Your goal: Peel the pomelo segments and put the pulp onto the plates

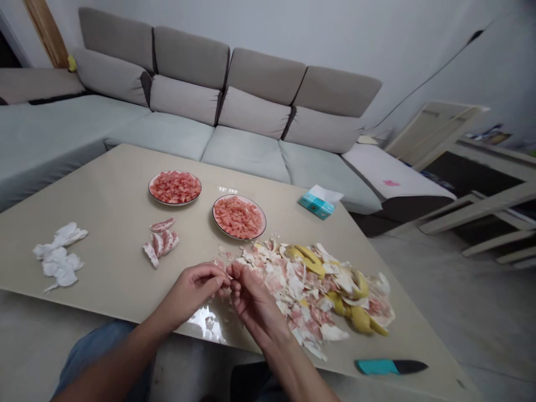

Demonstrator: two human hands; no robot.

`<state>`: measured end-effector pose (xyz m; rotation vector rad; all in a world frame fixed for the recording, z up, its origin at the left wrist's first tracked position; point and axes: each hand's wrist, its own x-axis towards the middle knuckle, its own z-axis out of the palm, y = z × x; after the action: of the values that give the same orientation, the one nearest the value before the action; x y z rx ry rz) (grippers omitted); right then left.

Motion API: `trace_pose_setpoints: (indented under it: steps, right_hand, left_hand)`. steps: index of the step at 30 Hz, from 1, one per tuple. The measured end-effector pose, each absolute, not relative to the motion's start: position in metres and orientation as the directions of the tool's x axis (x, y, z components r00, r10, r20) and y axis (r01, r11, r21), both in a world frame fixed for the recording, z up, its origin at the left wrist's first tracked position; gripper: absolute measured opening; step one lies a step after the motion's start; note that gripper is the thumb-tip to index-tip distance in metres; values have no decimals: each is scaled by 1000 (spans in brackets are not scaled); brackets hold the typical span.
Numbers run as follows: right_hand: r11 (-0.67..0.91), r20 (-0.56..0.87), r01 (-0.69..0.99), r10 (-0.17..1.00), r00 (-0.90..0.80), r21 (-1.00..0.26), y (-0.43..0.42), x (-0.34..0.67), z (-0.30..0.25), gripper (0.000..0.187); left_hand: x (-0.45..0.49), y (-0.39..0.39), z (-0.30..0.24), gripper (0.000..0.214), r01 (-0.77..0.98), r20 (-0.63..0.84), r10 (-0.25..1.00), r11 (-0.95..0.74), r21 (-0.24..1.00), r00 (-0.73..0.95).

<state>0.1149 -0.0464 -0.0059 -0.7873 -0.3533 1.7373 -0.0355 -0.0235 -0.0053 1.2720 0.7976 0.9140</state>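
Note:
My left hand (201, 287) and my right hand (253, 298) meet fingertip to fingertip over the near side of the table. Both are closed in a pinch; whatever lies between the fingers is too small and hidden to make out. Right beside my right hand spreads a heap of white and pink pomelo membrane (293, 287) with strips of yellow peel (307, 259). Unpeeled pomelo segments (161, 243) lie beyond my left hand. Farther off stand two dark-rimmed plates of pink pomelo pulp, the left pulp (176, 187) and the right pulp (239, 218).
A knife (391, 367) with a teal handle lies by the near right edge of the table (113, 223). Crumpled white tissues (62, 259) are at the left, a blue tissue box (317, 205) at the far right. Behind the table runs a grey sofa (243, 148).

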Motion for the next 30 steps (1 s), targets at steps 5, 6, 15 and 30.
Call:
trace_pose_setpoints:
  steps: [5,6,15,30]
  right_hand:
    - [-273,-326,-756,942,-83,-596,-44,123,-2,26]
    - [-264,-313,-749,946,-79,-607,-44,125,-2,25]
    - [-66,-94,-149,977,191,-987,-44,137,3,29]
    - [69,93,127,976,197,-990,-47,144,9,14]
  left_hand:
    - [-29,-24,-13,19,159,136,890,-224,961,435]
    - [-27,-25,-15,19,202,164,879,-278,939,448]
    - [-19,-21,-24,12,369,195,868,-385,846,457]
    - [-22,-17,-27,23,273,193,789,-414,869,583]
